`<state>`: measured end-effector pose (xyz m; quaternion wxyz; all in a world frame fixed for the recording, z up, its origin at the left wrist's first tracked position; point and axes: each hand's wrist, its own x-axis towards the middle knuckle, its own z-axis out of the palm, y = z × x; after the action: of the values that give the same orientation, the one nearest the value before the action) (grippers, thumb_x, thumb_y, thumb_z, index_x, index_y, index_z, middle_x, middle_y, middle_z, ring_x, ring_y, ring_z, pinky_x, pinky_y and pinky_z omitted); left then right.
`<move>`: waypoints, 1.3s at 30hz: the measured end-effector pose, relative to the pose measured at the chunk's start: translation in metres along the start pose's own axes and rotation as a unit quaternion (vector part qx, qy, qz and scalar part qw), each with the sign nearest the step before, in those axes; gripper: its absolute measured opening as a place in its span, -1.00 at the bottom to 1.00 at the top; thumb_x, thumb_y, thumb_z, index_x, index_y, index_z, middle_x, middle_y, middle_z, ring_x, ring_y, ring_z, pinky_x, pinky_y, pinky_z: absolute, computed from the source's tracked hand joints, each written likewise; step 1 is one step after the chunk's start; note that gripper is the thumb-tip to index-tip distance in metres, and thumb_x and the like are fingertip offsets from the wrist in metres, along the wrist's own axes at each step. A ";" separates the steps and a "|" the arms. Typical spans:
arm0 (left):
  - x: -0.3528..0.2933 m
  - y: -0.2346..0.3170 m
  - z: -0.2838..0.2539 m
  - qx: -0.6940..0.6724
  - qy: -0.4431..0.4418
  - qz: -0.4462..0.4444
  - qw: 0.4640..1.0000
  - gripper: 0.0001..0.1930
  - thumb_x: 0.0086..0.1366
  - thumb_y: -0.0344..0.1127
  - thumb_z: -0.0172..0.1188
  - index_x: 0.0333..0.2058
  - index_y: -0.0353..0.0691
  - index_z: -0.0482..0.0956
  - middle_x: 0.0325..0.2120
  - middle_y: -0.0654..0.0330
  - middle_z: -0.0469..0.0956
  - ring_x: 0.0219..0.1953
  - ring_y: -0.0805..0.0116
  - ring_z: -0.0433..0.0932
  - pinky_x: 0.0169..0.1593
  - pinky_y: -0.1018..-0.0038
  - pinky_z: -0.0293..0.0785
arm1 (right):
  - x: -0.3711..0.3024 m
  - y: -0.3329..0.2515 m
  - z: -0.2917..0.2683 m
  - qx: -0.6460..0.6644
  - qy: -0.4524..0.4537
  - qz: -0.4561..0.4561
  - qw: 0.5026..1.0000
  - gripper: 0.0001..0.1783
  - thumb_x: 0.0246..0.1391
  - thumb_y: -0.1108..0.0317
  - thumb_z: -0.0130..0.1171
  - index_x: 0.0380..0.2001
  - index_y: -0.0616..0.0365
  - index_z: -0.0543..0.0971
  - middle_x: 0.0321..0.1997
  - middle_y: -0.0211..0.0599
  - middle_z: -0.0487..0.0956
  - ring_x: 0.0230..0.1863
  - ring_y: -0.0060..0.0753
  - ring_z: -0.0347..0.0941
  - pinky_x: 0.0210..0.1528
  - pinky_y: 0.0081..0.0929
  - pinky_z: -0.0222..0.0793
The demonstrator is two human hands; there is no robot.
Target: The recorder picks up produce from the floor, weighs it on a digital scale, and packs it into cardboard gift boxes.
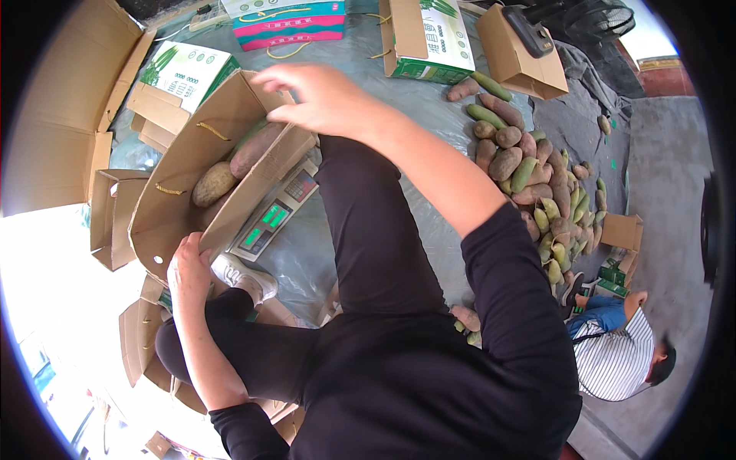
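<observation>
A tall open cardboard box (264,172) with yellow cord handles stands on a digital scale (296,188) with a lit green display. Inside lie a few large roots, among them a pinkish-brown root (255,149) and a tan, speckled root (214,184); the box's walls hide part of them. My left hand (189,272) is closed over the rim at the box's near end. At the far end, my right hand (314,100) reaches over the corner with thumb and fingers apart. Whether it touches the cardboard there I cannot tell.
A large heap of green and brown roots (537,176) covers the floor at right. Printed cartons (188,69) and a pink and teal box (290,29) stand beyond. More open boxes (119,211) are at left. A person in a striped shirt (617,360) is at far right.
</observation>
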<state>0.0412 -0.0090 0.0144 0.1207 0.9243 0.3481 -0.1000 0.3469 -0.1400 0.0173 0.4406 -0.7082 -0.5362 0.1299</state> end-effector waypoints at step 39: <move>0.003 -0.052 0.029 -0.170 0.153 0.052 0.972 -0.65 0.33 -0.22 0.03 0.01 -0.28 0.45 -0.15 0.03 0.49 -0.12 0.26 0.49 -0.03 0.39 0.40 | -0.535 0.118 -0.041 -0.359 -0.231 0.675 0.601 -0.62 0.04 0.38 0.03 -0.02 -0.08 0.43 0.08 -0.42 0.37 0.19 -0.31 0.22 0.06 -0.11 0.24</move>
<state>0.0058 0.0222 -0.0220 0.2261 0.9115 0.3257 0.1092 0.2407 -0.6319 -0.2032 -0.2012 -0.9162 0.0071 0.3466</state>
